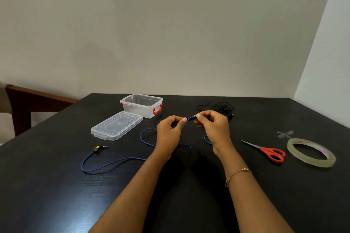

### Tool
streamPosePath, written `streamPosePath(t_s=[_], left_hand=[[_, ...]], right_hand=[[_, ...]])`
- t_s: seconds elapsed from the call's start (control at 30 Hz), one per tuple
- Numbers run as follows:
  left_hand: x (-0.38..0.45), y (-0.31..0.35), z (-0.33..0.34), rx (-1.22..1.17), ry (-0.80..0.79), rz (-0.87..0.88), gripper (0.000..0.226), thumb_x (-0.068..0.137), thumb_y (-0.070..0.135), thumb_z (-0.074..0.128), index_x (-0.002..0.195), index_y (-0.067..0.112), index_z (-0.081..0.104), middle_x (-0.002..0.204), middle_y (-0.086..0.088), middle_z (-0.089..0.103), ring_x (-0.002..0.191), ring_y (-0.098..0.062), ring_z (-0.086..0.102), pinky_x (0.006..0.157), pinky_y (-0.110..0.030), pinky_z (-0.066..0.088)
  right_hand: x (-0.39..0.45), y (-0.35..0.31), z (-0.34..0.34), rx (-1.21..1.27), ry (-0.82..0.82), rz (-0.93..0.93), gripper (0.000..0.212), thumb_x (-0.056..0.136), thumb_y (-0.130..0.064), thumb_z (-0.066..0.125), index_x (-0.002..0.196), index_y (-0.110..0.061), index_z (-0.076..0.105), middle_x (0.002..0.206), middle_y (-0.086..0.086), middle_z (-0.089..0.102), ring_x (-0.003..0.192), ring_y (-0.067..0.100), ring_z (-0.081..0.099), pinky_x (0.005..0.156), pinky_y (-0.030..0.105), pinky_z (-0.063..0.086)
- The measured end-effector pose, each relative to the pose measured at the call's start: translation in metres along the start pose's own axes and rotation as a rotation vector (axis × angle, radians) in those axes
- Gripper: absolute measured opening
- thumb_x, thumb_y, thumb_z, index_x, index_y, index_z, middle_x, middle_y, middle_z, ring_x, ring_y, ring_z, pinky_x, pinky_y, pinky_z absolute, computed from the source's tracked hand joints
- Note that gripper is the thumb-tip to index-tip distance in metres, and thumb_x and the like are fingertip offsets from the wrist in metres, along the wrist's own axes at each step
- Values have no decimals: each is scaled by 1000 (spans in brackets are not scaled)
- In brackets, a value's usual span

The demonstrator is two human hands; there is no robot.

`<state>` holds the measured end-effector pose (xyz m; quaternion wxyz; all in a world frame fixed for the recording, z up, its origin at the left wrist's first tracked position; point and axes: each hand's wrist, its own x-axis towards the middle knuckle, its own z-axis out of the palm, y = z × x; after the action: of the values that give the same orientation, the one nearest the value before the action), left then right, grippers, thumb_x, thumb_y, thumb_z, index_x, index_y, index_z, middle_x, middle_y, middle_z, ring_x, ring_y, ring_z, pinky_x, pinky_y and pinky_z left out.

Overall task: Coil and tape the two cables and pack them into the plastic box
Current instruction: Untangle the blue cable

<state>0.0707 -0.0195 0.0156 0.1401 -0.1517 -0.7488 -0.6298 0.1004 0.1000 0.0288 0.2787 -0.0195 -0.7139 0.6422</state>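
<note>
Black worktop [56, 185] carries everything, and a wooden chair [20, 100] stands off its left edge. Near the far edge, left of centre, sits the clear box [141, 106] with red latches, open and upright; its lid [116, 125] lies flat just in front of it, toward the left. Toward the right edge lies the tape roll [311, 152], flat, with a short torn strip of tape [285, 134] just behind it. Red-handled scissors [265, 150] lie just left of the roll, blades pointing to the far left.

The blue cable [113, 162] trails loose across the left-centre of the worktop, its yellow-and-black plug [100, 147] lying toward the left edge. Its other end is lifted over the middle: the left hand [169, 134] pinches the cable between thumb and forefinger, other fingers curled, and the right hand [213, 128] pinches the cable's end likewise. The black cable [219, 108] lies in a loose tangle near the far edge, behind the right hand.
</note>
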Motion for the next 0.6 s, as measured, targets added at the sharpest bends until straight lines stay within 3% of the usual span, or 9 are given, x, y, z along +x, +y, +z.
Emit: streamPosePath(t_s=[0.2, 0.37, 0.6], left_hand=[[0, 0, -1, -54, 22, -18, 9, 86, 16, 60, 94, 14, 65, 82, 9, 61, 80, -3, 57, 69, -13, 44], [-3, 2, -2, -160, -30, -37, 15, 85, 10, 60, 79, 24, 61, 80, 3, 64, 77, -9, 60, 70, -20, 51], [-5, 7, -3, -267, -67, -1, 16, 84, 5, 61, 85, 21, 60, 85, 0, 66, 78, -11, 67, 59, -13, 52]], right_hand=[[0, 3, -1, -103, 4, -87, 7, 86, -10, 62, 89, -14, 66, 86, 3, 66, 80, 12, 62, 73, 23, 54], [-2, -2, 0, 12, -33, -86, 9, 85, -3, 61, 90, -9, 66, 80, 1, 66, 75, 9, 65, 66, 17, 55], [-4, -5, 0, 105, -73, -48, 14, 83, 2, 62, 85, -12, 64, 85, 6, 68, 82, 16, 68, 71, 23, 58]])
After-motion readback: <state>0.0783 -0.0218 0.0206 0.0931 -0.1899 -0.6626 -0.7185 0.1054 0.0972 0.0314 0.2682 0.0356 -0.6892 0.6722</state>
